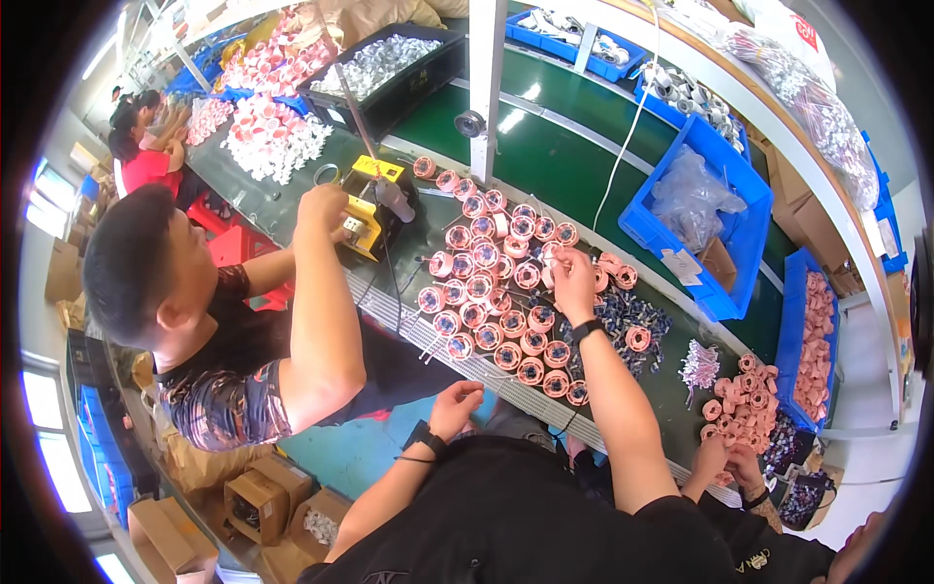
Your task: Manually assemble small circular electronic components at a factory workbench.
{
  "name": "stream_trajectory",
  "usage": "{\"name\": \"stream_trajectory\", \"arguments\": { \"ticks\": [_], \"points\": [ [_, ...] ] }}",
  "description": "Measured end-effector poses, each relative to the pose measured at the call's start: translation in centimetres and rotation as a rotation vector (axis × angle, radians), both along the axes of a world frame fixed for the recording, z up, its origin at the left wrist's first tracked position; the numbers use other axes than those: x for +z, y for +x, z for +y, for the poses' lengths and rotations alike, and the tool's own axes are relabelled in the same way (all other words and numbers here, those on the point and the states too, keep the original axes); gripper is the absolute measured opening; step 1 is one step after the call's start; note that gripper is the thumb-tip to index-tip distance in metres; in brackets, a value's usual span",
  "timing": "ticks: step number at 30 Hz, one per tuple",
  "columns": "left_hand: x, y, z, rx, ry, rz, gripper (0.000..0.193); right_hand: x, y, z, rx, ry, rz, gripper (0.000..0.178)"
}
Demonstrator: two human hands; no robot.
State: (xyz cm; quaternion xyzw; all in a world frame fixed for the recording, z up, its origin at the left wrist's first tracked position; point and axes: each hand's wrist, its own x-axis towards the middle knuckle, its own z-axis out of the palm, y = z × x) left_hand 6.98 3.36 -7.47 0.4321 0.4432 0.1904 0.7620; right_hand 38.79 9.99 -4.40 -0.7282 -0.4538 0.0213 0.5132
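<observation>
My right hand (574,284) reaches over the table with its fingers closed at the far edge of a cluster of pink ring-shaped parts (479,285). It seems to pinch one pink ring-shaped part (549,251), partly covered by the fingers. The clustered parts show dark wiring inside, and thin leads stick out of some. My left hand (455,409) hovers off the table's near edge, fingers curled together; what they hold, if anything, is hidden. Beside my right forearm lies a pile of small dark blue parts (628,331), with one pink ring on it.
On the left a co-worker (233,321) works at a yellow machine (375,209). Another person's hands (730,462) handle pink parts (741,409) at the right. A metal post (484,97) rises behind the cluster. Blue bins (720,282) stand beyond, near a green belt (555,165).
</observation>
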Motion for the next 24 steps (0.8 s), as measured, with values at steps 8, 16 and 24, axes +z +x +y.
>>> {"name": "stream_trajectory", "arguments": {
  "ticks": [8,16,24],
  "points": [
    [0.9,0.5,0.1,-0.15,0.197,0.047,0.035,0.8,-4.9,-6.2,-0.018,0.045,0.752,0.012],
    [5.0,1.4,-1.5,-0.074,0.677,-0.039,0.068,3.9,-15.3,-13.7,0.449,-0.126,1.403,0.014],
    [8.5,-1.9,-2.6,-0.213,0.698,-0.136,0.055,5.7,-16.8,-15.3,0.311,-0.293,0.393,0.032]
  ]
}}
